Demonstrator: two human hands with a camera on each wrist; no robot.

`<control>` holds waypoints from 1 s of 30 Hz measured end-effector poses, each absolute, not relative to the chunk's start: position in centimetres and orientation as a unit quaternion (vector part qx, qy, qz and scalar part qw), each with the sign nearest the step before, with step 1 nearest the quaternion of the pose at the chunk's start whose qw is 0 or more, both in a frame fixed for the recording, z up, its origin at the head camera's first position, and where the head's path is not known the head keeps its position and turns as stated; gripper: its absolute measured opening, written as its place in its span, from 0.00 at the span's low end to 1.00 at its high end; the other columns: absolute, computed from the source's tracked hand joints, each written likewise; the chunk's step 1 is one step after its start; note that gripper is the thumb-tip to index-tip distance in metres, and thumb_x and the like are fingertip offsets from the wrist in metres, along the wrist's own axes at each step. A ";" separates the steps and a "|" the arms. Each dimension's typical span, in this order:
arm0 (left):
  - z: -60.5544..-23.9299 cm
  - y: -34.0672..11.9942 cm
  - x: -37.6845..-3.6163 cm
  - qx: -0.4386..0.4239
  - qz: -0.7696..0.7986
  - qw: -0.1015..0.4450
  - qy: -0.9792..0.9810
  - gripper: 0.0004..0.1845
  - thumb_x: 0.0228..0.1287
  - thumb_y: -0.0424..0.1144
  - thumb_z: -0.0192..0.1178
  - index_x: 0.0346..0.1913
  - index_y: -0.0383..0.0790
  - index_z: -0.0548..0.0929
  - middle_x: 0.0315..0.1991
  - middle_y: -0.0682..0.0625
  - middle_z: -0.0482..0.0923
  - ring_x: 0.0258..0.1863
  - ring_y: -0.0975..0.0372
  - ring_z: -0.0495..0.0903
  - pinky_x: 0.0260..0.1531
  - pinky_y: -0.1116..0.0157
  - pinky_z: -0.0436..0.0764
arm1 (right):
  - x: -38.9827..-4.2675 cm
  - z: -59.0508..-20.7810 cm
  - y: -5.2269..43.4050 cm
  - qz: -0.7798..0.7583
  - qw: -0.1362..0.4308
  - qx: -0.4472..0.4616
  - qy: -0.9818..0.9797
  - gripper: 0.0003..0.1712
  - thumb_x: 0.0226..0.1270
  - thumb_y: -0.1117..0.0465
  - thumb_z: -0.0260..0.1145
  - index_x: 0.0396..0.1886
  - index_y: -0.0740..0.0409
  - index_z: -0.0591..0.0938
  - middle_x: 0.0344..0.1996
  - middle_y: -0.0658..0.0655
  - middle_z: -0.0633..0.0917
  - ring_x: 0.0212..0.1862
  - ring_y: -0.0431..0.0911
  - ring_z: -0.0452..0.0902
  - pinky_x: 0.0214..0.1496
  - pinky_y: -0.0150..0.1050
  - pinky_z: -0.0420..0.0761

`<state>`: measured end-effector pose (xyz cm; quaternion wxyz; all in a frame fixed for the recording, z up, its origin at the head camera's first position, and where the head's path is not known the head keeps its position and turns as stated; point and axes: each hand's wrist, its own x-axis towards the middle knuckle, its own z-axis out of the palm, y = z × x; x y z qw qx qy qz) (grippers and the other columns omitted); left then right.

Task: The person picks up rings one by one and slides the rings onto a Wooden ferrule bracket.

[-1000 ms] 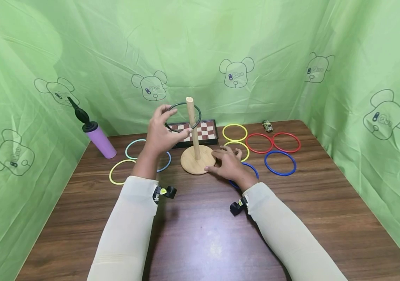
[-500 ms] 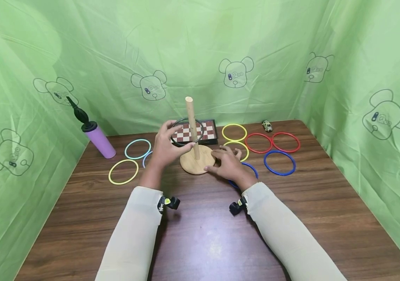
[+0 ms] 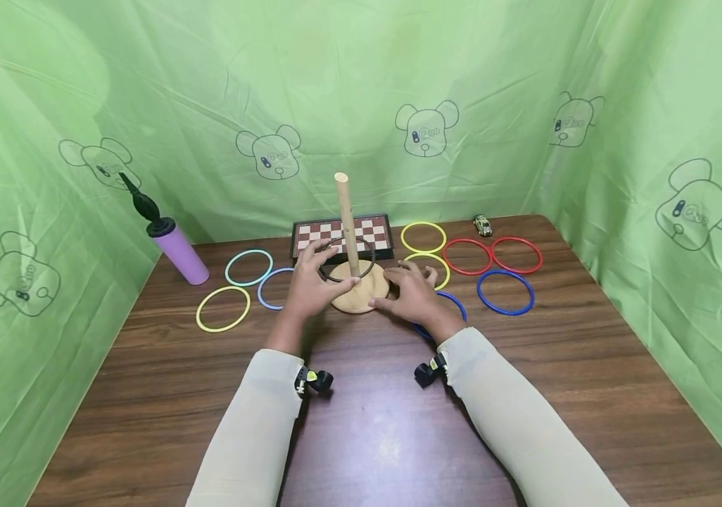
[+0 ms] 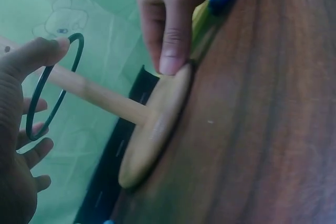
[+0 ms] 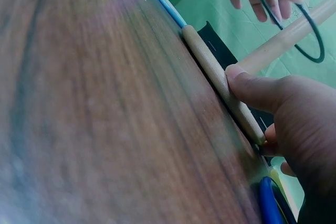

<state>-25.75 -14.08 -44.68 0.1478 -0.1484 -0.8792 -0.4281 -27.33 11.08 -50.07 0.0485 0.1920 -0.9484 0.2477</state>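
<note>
My left hand [image 3: 313, 285] pinches a thin dark green ring [image 4: 32, 111] between the thumb and fingers. The ring encircles the upright wooden peg [image 3: 346, 218] and hangs above the round wooden base [image 3: 361, 299]. In the left wrist view there is a gap between the ring and the base, and the other fingers spread loosely. At the right side of the base, my right hand [image 3: 412, 292] grips its edge, thumb on top near the front rim and fingers around the side. Its fingers are partly hidden in the left wrist view.
Behind the stand lies a checkered board [image 3: 374, 231]. Red rings [image 3: 542, 260], yellow rings [image 3: 402, 243] and blue rings [image 3: 533, 299] lie right, one partly under my wrist. A toy car [image 3: 483, 226] is behind them. Left are a cyan ring [image 3: 227, 269] and a purple hand pump [image 3: 184, 257].
My left hand has lowered the dark green ring from near the peg's top down toward the base, shifting slightly right. The right hand stays at the base's edge.
</note>
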 end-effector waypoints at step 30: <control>-49.6 -13.1 -26.1 -0.130 -0.429 0.082 -0.890 0.43 0.59 0.48 0.83 0.75 0.37 0.81 0.82 0.40 0.68 0.84 0.41 0.59 0.83 0.35 0.56 | -27.3 -50.2 11.1 0.257 0.054 0.179 -0.948 0.48 0.61 0.30 0.80 0.73 0.54 0.84 0.73 0.57 0.83 0.85 0.64 0.59 0.79 0.77 0.44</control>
